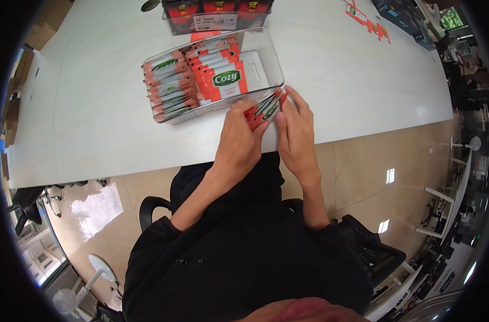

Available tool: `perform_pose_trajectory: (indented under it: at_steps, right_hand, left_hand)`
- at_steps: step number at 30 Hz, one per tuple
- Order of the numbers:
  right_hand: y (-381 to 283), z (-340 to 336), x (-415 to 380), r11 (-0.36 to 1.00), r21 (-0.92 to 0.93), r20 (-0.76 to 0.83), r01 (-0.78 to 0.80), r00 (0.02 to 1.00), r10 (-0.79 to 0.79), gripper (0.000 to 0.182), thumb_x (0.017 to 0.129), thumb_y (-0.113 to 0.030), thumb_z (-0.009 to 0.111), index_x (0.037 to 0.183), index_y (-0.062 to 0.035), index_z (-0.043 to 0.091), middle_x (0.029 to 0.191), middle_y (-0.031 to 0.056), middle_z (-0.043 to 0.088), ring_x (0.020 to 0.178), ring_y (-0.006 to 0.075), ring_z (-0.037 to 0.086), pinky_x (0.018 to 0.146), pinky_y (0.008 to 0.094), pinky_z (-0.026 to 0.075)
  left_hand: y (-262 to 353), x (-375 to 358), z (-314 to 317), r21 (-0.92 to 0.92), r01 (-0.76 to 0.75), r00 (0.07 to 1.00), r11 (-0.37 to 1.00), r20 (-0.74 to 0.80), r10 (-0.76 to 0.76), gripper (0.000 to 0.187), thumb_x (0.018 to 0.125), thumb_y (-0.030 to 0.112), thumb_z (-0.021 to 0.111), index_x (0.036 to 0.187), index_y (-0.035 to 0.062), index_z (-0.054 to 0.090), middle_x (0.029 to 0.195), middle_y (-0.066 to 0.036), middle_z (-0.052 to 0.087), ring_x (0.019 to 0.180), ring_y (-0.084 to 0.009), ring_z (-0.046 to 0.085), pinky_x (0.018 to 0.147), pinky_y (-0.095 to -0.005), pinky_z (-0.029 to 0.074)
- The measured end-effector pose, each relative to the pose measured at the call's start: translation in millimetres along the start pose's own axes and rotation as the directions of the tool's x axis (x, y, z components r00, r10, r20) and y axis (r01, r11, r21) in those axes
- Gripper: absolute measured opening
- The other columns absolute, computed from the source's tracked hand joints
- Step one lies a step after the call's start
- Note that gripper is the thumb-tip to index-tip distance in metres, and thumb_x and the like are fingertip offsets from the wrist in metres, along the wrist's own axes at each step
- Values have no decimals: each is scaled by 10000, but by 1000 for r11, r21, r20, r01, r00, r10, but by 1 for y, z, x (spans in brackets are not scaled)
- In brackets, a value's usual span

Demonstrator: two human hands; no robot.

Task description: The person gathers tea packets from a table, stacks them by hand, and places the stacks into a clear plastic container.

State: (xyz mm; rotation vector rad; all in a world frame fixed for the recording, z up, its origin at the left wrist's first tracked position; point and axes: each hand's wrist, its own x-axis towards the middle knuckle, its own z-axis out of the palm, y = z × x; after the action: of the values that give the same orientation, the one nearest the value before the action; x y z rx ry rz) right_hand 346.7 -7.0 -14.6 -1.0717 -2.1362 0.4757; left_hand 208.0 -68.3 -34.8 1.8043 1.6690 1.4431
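Between my two hands is a small stack of red and white Cozy sachets [265, 112], held tilted just in front of the bin's near right corner. My left hand [238, 137] grips the stack's left end, and my right hand [297, 134] pinches its right end. Beyond them stands a clear plastic bin [271, 53]. On its left side is a row of upright sachets [172, 88]; in its middle lies an overlapping row, with a front Cozy sachet [226, 79] facing up. Bare bin floor shows at the right.
Behind the bin stands another clear container [215, 22] with dark red packs and a paper label. Orange-red cut-out pieces [369, 22] lie at the far right of the white table [362, 80]. The table's near edge runs just below my hands.
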Motion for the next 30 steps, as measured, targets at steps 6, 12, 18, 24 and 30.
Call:
perform_pose_trajectory:
  at_steps: [6, 12, 18, 24, 30]
  right_hand:
    - [70, -44, 45, 996, -48, 95, 70, 993, -65, 390, 1058, -212, 465, 1392, -32, 554, 1383, 170, 588, 1340, 337, 482, 1129, 421, 344]
    - [239, -89, 116, 953, -302, -164, -7, 985, -45, 419, 1009, -270, 578, 1370, -62, 538, 1462, 208, 483, 1317, 382, 465, 1106, 464, 369]
    - [321, -111, 176, 822, -489, -341, -293, 931, 130, 589, 982, -452, 577, 1476, -150, 470, 1559, 228, 350, 1398, 451, 370, 1141, 514, 320]
    - [351, -110, 203, 806, -472, -353, -358, 914, 199, 686, 982, -627, 443, 1510, -189, 450, 1618, 194, 281, 1482, 366, 287, 1189, 522, 215]
    - [332, -134, 216, 758, -479, -160, -443, 893, 421, 703, 960, -654, 470, 1489, -192, 484, 1563, 162, 406, 1473, 308, 333, 1188, 508, 192]
  left_hand:
    - [4, 1, -1, -4, 31, 999, 1000, -24, -31, 420, 867, -86, 637, 1241, -93, 444, 1139, -262, 507, 1034, -433, 528, 921, -447, 445]
    - [8, 2, -1, 26, 12, 1000, 1000, -26, -11, 395, 874, -88, 633, 1221, -114, 446, 1142, -252, 497, 1018, -412, 535, 916, -433, 453]
    - [7, 2, 0, 43, 93, 996, 995, 0, -93, 410, 909, -45, 642, 1250, -129, 433, 1165, -252, 518, 1035, -395, 572, 916, -411, 469]
    - [12, 1, 1, -13, 195, 981, 981, 3, -195, 396, 934, -10, 642, 1250, -118, 430, 1122, -233, 549, 973, -348, 607, 866, -372, 495]
    - [16, 3, 0, 5, 150, 989, 989, -17, -150, 402, 932, -6, 649, 1249, -116, 428, 1125, -227, 543, 971, -323, 600, 868, -365, 493]
